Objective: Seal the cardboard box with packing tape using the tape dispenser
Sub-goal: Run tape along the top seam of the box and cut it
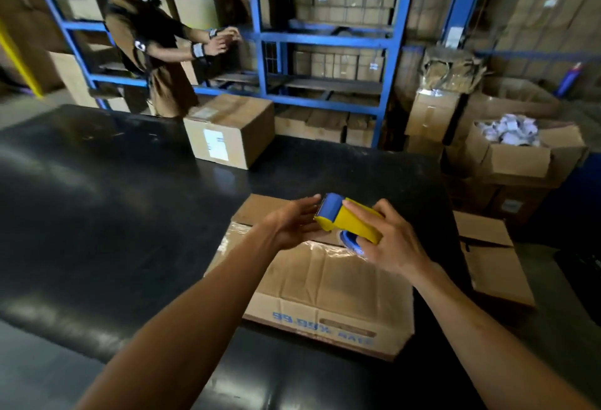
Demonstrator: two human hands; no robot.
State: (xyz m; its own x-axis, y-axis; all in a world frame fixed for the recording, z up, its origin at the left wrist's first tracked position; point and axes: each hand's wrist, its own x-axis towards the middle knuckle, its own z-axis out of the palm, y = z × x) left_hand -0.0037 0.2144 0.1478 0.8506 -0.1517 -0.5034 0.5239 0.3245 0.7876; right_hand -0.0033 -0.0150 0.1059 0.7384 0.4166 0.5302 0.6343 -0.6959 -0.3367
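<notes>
A worn cardboard box with blue print on its near side lies on the black table, its top shiny with clear tape. My right hand grips a yellow and blue tape dispenser just above the box's far part. My left hand hovers with fingers spread, fingertips at the dispenser's blue front end, palm over the box top.
A second, sealed cardboard box stands at the table's far edge. Another person reaches into blue shelving behind it. Open boxes are stacked on the floor at the right.
</notes>
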